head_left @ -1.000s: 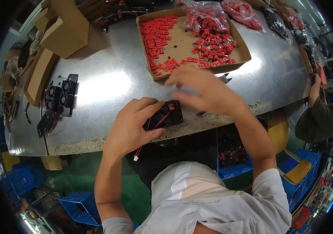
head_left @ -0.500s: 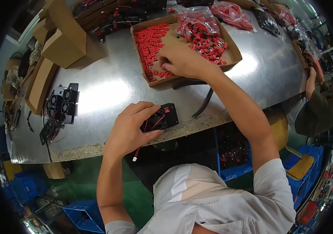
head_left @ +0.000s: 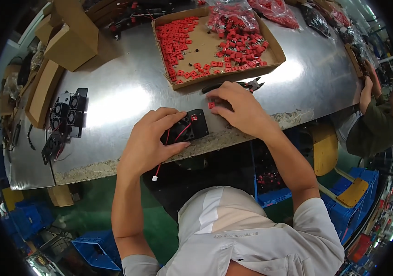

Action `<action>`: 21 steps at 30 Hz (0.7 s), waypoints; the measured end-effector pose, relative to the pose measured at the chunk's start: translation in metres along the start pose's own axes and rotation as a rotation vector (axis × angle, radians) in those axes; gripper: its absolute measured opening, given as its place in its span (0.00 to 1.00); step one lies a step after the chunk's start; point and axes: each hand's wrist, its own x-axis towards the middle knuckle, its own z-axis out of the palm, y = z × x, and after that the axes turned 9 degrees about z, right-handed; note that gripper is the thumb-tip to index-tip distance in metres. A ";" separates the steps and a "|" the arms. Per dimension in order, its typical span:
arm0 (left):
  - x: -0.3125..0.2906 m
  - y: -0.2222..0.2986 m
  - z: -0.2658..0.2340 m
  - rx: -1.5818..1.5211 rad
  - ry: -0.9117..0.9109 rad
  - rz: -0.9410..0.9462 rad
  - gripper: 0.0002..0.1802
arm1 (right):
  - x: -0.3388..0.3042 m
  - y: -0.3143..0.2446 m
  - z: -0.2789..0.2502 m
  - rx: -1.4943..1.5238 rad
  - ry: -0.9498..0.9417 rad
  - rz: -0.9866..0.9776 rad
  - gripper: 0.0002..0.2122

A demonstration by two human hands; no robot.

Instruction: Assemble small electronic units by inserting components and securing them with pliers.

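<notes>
My left hand (head_left: 148, 138) grips a black fan plate (head_left: 199, 125) at the table's front edge, thumb and fingers around its left part. A small red square piece sits on the plate's upper side. Red wires cross the fan and hang past the edge to a white connector (head_left: 155, 178). Just right of the plate, my right hand (head_left: 240, 110) has another small red square piece (head_left: 211, 105) between its thumb and fingers. Behind that hand lie cutting pliers (head_left: 254, 84) with black handles, partly hidden by it.
A shallow cardboard tray (head_left: 277, 53) holds many red pieces and an open plastic bag of them. To the left lie several black fan assemblies (head_left: 70, 115) and an upright cardboard box (head_left: 72, 46). Red-filled bags (head_left: 274, 11) line the back. Another person (head_left: 376, 124) works at the far right.
My right hand has come out of the tray toward me, bringing a red piece beside the fan plate. The pliers' jaws are now uncovered. My left hand keeps its hold.
</notes>
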 end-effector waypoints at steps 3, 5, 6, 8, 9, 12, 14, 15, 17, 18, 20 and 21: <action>0.000 0.003 -0.001 0.004 -0.002 -0.010 0.31 | 0.001 0.001 -0.004 0.053 -0.041 0.058 0.08; 0.001 0.004 -0.001 0.006 -0.006 -0.013 0.32 | 0.000 0.002 -0.004 0.002 -0.039 0.011 0.08; 0.001 0.004 0.000 0.006 0.000 -0.006 0.32 | 0.001 0.001 -0.004 0.002 -0.037 0.011 0.08; 0.000 0.003 0.000 0.007 0.005 -0.002 0.32 | 0.004 -0.001 -0.001 -0.041 0.033 -0.032 0.07; 0.000 0.004 0.000 0.012 -0.008 -0.009 0.31 | 0.003 -0.007 -0.001 -0.040 0.033 -0.032 0.07; -0.002 0.003 0.000 0.033 -0.010 -0.011 0.31 | -0.001 -0.030 0.000 0.259 -0.069 0.023 0.06; -0.001 0.001 0.000 0.044 -0.006 0.009 0.31 | -0.001 -0.034 0.003 0.195 -0.034 -0.125 0.06; -0.001 0.001 0.001 0.041 -0.011 0.016 0.31 | -0.001 -0.035 0.004 0.194 -0.035 -0.123 0.06; 0.000 0.001 0.000 0.041 -0.011 0.020 0.31 | 0.001 -0.036 0.007 0.151 -0.065 -0.117 0.07; 0.001 0.001 -0.001 0.043 -0.009 0.022 0.31 | 0.002 -0.037 0.007 0.151 -0.066 -0.119 0.07; 0.000 0.001 0.000 0.039 -0.011 0.025 0.31 | 0.002 -0.038 0.008 0.007 -0.047 -0.185 0.07; 0.000 0.001 0.000 0.037 -0.008 0.024 0.31 | 0.002 -0.038 0.008 0.005 -0.046 -0.182 0.07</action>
